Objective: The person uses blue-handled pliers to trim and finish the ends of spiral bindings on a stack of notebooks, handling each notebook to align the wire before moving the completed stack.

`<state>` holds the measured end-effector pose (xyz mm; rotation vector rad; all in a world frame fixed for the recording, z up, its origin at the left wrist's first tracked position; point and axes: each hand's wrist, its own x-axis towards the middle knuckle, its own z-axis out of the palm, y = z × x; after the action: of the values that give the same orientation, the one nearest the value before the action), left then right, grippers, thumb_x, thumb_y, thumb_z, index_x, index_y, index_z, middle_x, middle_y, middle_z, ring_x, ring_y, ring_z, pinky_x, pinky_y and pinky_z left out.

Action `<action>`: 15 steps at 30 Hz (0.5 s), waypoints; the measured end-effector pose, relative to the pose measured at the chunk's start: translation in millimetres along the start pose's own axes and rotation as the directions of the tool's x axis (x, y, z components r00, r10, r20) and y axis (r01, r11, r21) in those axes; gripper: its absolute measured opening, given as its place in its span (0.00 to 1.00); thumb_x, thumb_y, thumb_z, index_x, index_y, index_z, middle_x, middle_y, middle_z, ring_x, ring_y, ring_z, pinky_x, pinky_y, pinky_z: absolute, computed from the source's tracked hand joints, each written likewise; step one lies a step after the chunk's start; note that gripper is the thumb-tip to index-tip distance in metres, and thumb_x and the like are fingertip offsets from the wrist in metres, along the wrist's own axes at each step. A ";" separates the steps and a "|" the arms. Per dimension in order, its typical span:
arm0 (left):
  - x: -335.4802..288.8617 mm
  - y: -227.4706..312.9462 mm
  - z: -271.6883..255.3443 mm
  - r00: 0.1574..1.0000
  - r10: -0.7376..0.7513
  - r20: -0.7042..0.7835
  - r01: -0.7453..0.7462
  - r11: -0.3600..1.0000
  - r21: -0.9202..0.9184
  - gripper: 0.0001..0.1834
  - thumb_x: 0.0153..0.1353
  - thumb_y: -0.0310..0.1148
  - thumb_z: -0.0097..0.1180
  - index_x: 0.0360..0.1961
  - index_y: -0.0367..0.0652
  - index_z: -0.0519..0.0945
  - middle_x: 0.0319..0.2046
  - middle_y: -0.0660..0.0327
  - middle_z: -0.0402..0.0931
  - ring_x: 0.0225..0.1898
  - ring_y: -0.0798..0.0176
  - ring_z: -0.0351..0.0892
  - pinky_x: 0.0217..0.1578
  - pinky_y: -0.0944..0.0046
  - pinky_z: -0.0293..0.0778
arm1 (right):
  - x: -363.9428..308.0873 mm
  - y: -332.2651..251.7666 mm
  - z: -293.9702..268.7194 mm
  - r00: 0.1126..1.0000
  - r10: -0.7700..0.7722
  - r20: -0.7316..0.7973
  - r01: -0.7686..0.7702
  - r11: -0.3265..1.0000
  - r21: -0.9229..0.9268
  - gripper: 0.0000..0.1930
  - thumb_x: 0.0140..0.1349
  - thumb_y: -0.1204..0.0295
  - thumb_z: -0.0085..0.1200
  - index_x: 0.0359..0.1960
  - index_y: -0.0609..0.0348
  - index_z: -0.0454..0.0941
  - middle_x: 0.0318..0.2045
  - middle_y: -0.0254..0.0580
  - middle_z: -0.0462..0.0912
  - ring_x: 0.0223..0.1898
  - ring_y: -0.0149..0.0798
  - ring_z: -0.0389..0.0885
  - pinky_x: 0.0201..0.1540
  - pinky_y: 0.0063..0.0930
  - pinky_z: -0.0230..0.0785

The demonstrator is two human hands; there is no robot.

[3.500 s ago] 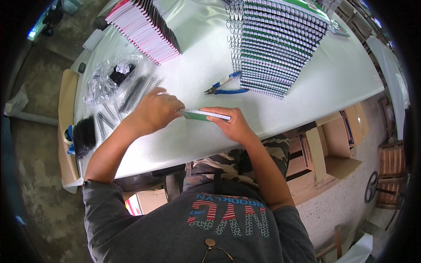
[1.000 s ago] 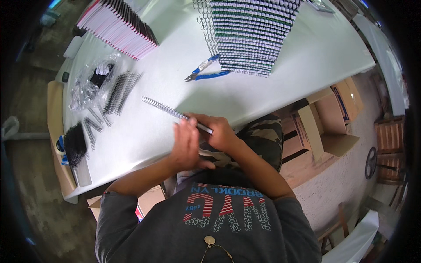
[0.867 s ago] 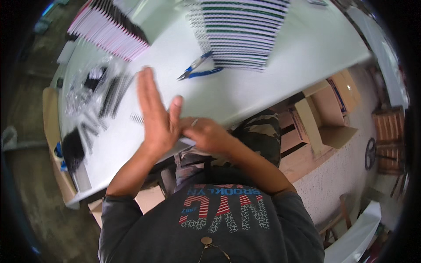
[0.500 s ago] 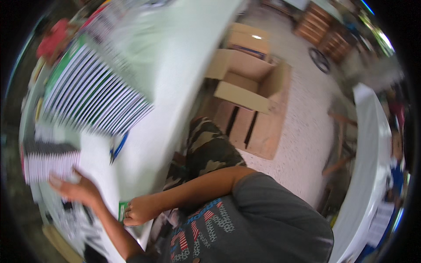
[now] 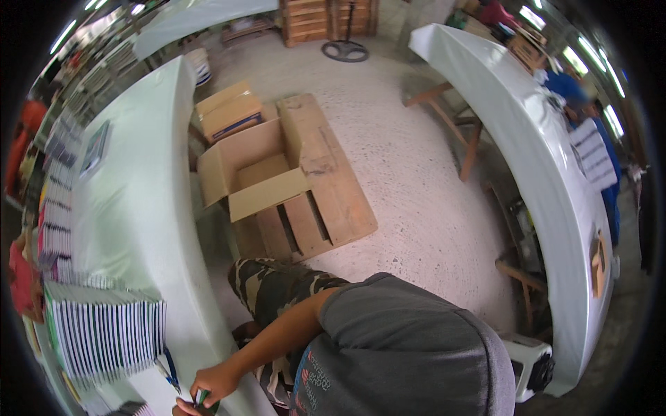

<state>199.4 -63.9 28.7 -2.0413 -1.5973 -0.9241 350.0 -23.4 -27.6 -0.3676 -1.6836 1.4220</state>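
Note:
At the table's near end, my right hand (image 5: 218, 383) is closed, with a small green item (image 5: 203, 397) showing at its fingers. My left hand (image 5: 184, 408) meets it at the lower edge of the view. Most of that hand is cut off, but its visible fingers are curled in by the same green item. Just beyond my hands lies a slim blue tool (image 5: 167, 367); its kind is unclear. Left of it stands a thick stack of booklets (image 5: 111, 336) with green covers and white page edges.
More booklet piles (image 5: 57, 225) line the far side of the white-covered table (image 5: 149, 229). An open cardboard box (image 5: 267, 170) and a closed box (image 5: 230, 114) stand on the floor right of it. Another white-covered table (image 5: 527, 159) runs along the right, with a person in blue (image 5: 565, 87) behind.
My view has swung right and up, so the table and stacks sit lower left. My left hand, spread by a smaller booklet stack before, has come together with my right.

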 end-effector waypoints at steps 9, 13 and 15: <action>-1.7 -49.4 7.5 0.973 0.227 -0.043 -0.162 0.805 0.571 0.22 0.63 0.45 0.47 0.32 0.32 0.78 0.28 0.48 0.75 0.30 0.50 0.76 0.33 0.62 0.71 | 17.9 46.9 34.3 0.973 -0.075 0.218 0.121 0.972 -0.204 0.18 0.63 0.62 0.48 0.52 0.57 0.74 0.42 0.52 0.80 0.41 0.48 0.78 0.43 0.38 0.68; 29.9 21.4 20.2 0.979 0.160 -0.126 -0.167 0.985 -0.050 0.22 0.63 0.44 0.47 0.33 0.32 0.78 0.29 0.48 0.75 0.31 0.51 0.76 0.34 0.61 0.71 | 16.7 24.5 7.6 0.984 -0.166 0.058 0.175 0.955 -0.238 0.16 0.64 0.65 0.45 0.51 0.57 0.73 0.39 0.54 0.79 0.38 0.52 0.77 0.40 0.41 0.68; 33.2 33.0 20.3 0.983 0.147 -0.113 -0.161 0.979 -0.127 0.21 0.63 0.44 0.47 0.33 0.31 0.78 0.30 0.48 0.75 0.32 0.51 0.76 0.34 0.61 0.71 | 12.5 11.7 -7.3 0.976 -0.169 0.136 0.205 0.923 -0.325 0.16 0.64 0.67 0.44 0.52 0.57 0.71 0.41 0.54 0.78 0.40 0.54 0.76 0.41 0.42 0.68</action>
<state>240.7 -36.4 40.7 -2.1362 -1.3344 -1.0870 344.9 -6.3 -33.1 -0.3130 -1.9985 1.0276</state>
